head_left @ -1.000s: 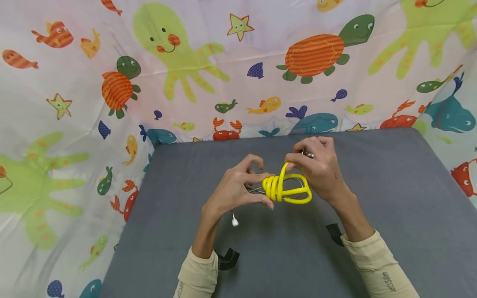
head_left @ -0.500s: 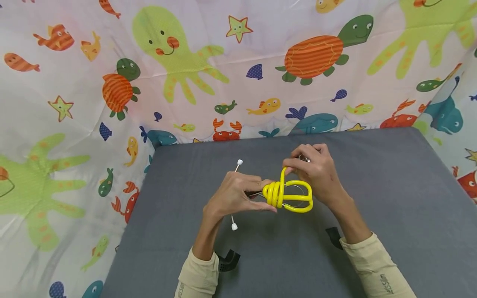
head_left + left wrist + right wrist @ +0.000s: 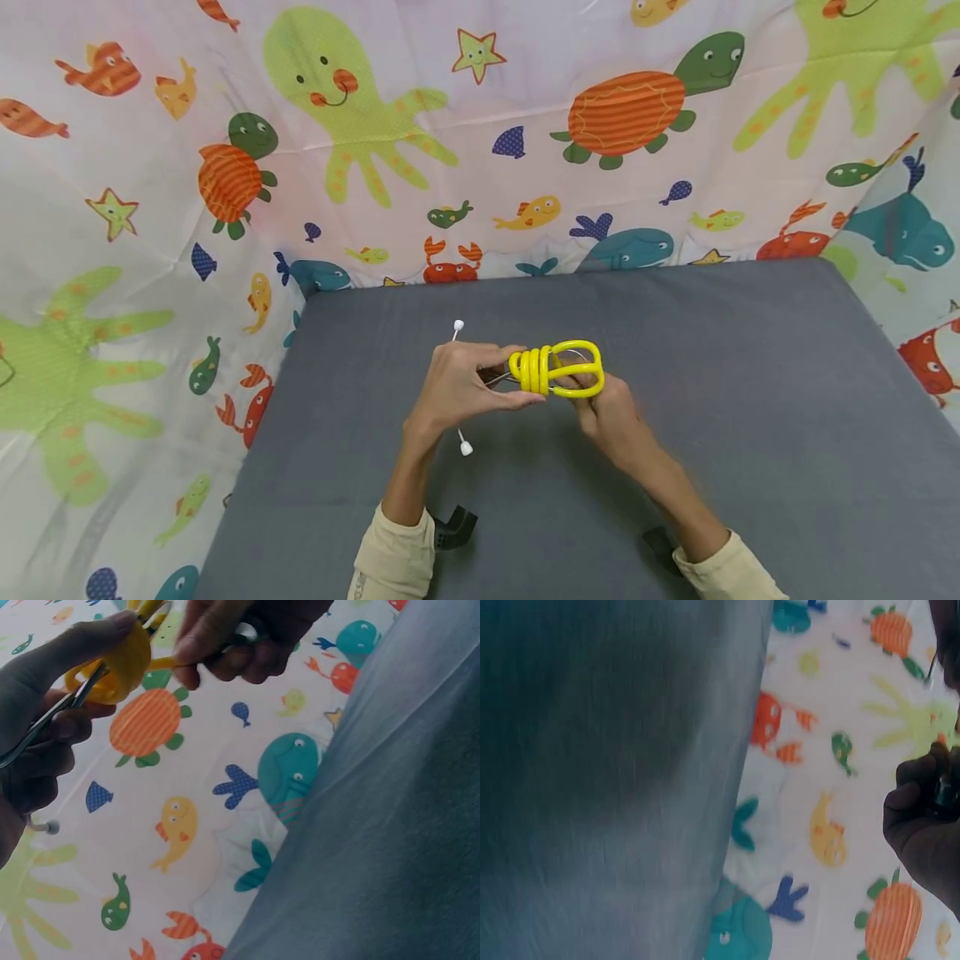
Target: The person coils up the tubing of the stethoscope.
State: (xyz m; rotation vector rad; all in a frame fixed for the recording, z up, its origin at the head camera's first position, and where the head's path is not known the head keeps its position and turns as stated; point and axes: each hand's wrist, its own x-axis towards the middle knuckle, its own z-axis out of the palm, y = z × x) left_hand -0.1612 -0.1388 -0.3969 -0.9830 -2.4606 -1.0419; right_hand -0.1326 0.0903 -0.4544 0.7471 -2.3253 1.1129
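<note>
A stethoscope with yellow tubing (image 3: 534, 372) is in both hands, its tube wound in several turns around itself with a loop at the right end. My left hand (image 3: 452, 385) grips the metal ear tubes and the wound part between thumb and fingers. White ear tips (image 3: 466, 448) stick out above and below that hand. Partly hidden behind the yellow loop, my right hand (image 3: 621, 423) pinches the tube's free end. In the left wrist view, a shiny chest piece (image 3: 247, 631) shows within the right hand's curled fingers.
A grey cloth-covered surface (image 3: 750, 400) lies under the hands. A white curtain (image 3: 405, 50) printed with sea animals closes off the back and the sides. Black straps (image 3: 456, 528) hang at the wrists.
My right hand has moved from above the loop down behind it, taking the tube's free end along. The left hand has turned, so both ear tips now show, and shifted slightly left.
</note>
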